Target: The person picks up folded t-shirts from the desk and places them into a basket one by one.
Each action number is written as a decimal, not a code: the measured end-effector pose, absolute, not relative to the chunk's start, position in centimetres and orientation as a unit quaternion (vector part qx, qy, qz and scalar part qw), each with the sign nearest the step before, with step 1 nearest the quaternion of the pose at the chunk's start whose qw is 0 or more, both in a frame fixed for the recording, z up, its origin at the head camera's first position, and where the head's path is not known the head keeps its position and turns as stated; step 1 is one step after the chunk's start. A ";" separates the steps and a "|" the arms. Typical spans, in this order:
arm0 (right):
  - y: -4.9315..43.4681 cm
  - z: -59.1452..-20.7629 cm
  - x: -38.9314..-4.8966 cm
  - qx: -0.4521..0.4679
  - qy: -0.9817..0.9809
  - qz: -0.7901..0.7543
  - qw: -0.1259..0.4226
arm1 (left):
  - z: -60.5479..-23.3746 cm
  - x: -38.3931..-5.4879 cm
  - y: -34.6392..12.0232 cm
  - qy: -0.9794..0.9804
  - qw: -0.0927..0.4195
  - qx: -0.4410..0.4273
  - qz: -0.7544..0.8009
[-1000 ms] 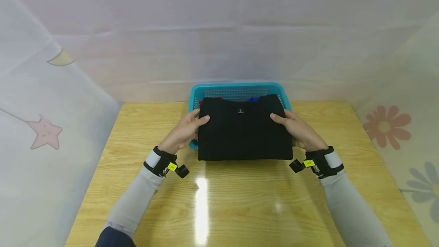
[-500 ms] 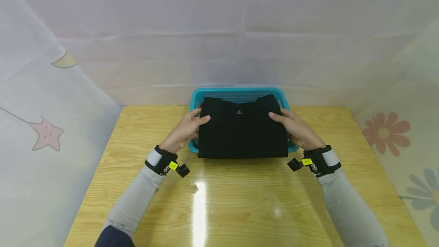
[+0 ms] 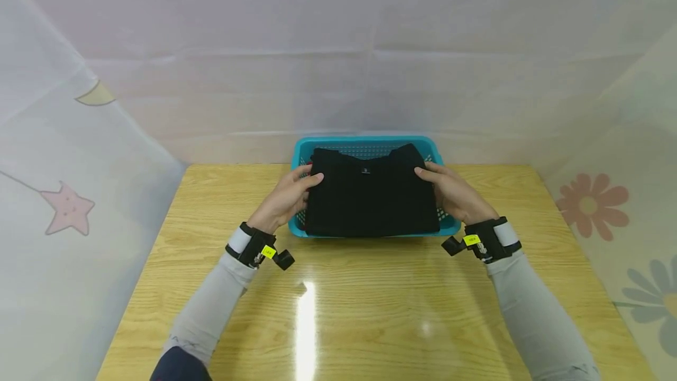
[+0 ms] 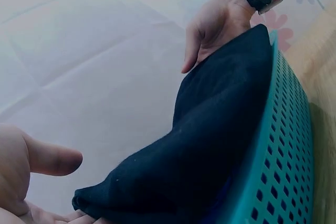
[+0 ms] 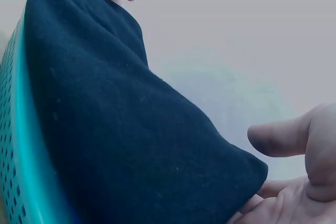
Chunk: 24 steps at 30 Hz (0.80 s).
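Note:
A folded black shirt [image 3: 370, 201] with a small neck label lies in the mouth of a turquoise plastic basket [image 3: 365, 140], its front edge along the near rim. My left hand [image 3: 282, 199] is at the shirt's left side, fingers under the edge; in the left wrist view its thumb [image 4: 58, 161] stands off the cloth. At the opposite side, my right hand [image 3: 457, 193] also has fingers beneath the edge, and the right wrist view shows that thumb [image 5: 278, 139] raised apart from the fabric. The shirt hides most of the basket's contents.
The basket stands on a wooden table [image 3: 365, 298] at its back edge, close to a pale cloth backdrop [image 3: 338, 75]. Printed side sheets [image 3: 69, 287] flank the table. Blue fabric [image 4: 218, 203] shows under the shirt inside the basket.
Both hands have lowered the black shirt into the basket; its front edge has drawn back from over the table to the near rim. The thumbs now stand off the cloth.

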State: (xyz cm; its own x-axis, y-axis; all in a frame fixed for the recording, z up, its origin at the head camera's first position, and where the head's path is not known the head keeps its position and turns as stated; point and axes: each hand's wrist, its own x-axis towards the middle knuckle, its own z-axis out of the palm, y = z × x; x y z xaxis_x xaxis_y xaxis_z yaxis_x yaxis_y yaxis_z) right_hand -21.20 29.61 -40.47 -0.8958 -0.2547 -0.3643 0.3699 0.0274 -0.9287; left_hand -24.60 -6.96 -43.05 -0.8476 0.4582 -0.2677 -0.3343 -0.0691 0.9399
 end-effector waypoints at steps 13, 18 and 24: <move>29.1 -40.4 -22.0 0.039 0.688 -0.692 0.216 | -42.9 -25.3 -6.8 0.625 0.261 0.051 0.734; 29.0 -40.1 -22.2 0.036 0.699 -0.681 0.215 | -43.3 -25.3 -6.1 0.633 0.272 0.052 0.723; 29.6 -39.9 -21.7 0.026 0.703 -0.675 0.221 | -43.7 -25.2 -5.4 0.627 0.287 0.059 0.722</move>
